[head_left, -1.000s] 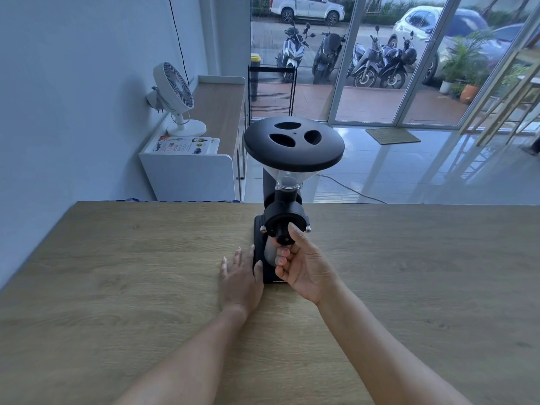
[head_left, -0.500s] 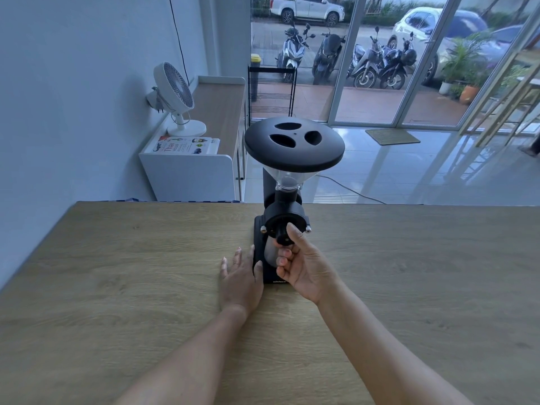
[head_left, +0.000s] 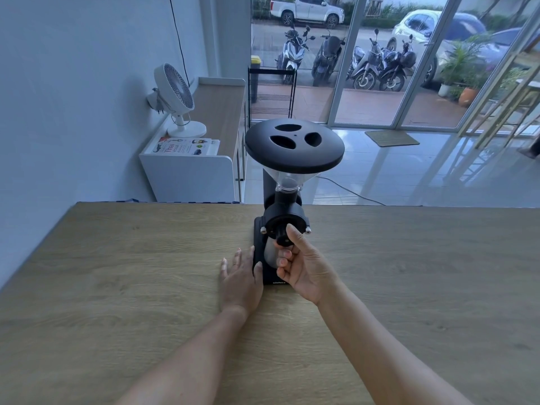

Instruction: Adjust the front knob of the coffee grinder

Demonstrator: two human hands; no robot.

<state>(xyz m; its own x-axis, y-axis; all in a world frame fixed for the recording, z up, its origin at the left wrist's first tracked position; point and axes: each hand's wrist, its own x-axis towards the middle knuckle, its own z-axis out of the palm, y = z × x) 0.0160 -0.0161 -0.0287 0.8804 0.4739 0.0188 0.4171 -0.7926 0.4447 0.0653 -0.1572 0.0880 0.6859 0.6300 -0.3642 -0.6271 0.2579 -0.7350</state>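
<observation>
A black coffee grinder (head_left: 285,211) stands upright near the far edge of the wooden table (head_left: 117,273), topped by a wide black lid (head_left: 293,146) over a clear hopper. Its small black front knob (head_left: 282,236) sits in the middle of the round grinding head. My right hand (head_left: 305,264) pinches that knob between thumb and curled fingers, partly hiding a metal cup below it. My left hand (head_left: 239,276) lies flat on the table, thumb pressed against the left side of the grinder's base.
Beyond the table's far edge, a white cabinet (head_left: 190,176) carries a white fan (head_left: 175,100) and a book (head_left: 187,146). A black wire rack (head_left: 271,92) stands by the glass doors. A cable (head_left: 350,191) runs across the tiled floor.
My right hand's thumb has shifted very slightly on the knob. The grinder and my left hand have stayed in place.
</observation>
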